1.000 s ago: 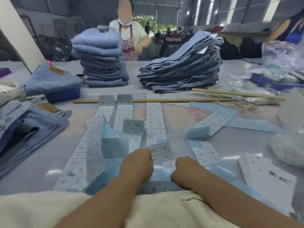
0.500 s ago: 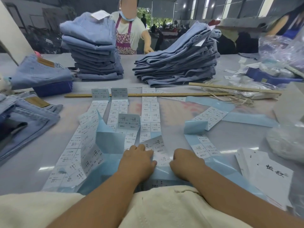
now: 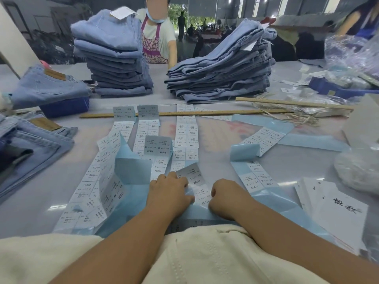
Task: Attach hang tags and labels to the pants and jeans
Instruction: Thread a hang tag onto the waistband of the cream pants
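Item: label strip (image 3: pixel 196 181), pinched by left hand (image 3: pixel 170 193) and right hand (image 3: pixel 227 198); peel yours slowly, keeping backing flat on table (image 3: pixel 215 152).

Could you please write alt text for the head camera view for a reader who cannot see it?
A person's left hand and right hand pinch a sticker label strip on a grey table. More label strips fan out towards two stacks of folded jeans.

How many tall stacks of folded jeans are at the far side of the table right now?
2: left stack ahead-left, with a white tag on top; right stack ahead-right, leaning. Looser jeans lie at the left edge; more may be out of view.
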A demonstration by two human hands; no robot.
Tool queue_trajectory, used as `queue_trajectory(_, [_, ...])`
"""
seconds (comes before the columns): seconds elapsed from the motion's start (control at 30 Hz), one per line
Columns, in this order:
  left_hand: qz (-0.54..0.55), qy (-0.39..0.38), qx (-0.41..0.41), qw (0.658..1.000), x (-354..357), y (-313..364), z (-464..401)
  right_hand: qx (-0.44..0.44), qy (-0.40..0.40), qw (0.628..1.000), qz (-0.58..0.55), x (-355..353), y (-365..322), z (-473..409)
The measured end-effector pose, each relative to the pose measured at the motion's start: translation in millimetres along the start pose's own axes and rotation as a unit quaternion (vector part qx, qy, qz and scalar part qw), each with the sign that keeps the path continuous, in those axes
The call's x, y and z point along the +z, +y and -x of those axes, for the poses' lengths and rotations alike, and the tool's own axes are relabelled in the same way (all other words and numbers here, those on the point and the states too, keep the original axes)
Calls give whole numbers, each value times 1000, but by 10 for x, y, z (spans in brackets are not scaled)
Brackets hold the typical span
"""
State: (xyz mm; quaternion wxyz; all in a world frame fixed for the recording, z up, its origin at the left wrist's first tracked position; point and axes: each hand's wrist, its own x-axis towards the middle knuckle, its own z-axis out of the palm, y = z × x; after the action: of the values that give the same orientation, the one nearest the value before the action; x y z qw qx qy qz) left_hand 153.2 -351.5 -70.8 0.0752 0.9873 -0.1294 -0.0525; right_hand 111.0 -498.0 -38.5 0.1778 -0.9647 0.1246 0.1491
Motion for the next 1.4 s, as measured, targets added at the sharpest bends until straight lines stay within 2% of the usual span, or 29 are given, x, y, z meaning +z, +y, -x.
queue_trajectory(0.3, [4, 57, -4, 998, -43, 19, 9, -31, 6, 995, -92, 7, 23, -12])
queue_trajectory(0.37, [81, 80, -25, 993, -80, 40, 12, -31, 13, 995, -99, 12, 30, -30])
queue_trajectory(0.5, [273, 106, -65, 954, -159, 65, 31, -38, 12, 986, -160, 20, 19, -44])
queue_trajectory(0.63, [328, 124, -80, 933, -208, 87, 66, -73, 17, 955, -288, -15, -21, 0])
queue_trajectory(0.73, [355, 158, -80, 918, -230, 77, 62, -113, 7, 948, -298, -1, -37, 17])
queue_trajectory(0.87, [338, 178, -49, 923, -219, 81, 58, -121, 32, 948, -292, 16, -21, -12])
queue_trajectory(0.97, [231, 224, 6, 947, -189, 71, 69, -114, 61, 946, -296, 15, 1, -46])
queue_trajectory(1.1, [99, 265, 75, 956, -175, 99, 101, -122, 59, 943, -305, 24, 17, -63])
queue_trajectory(1.23, [121, 228, 106, 960, -182, 93, 111, -124, 63, 941, -309, 40, 60, -78])
queue_trajectory(1.4, [123, 230, 135, 956, -192, 114, 113, -142, 61, 941, -302, 60, 81, -97])
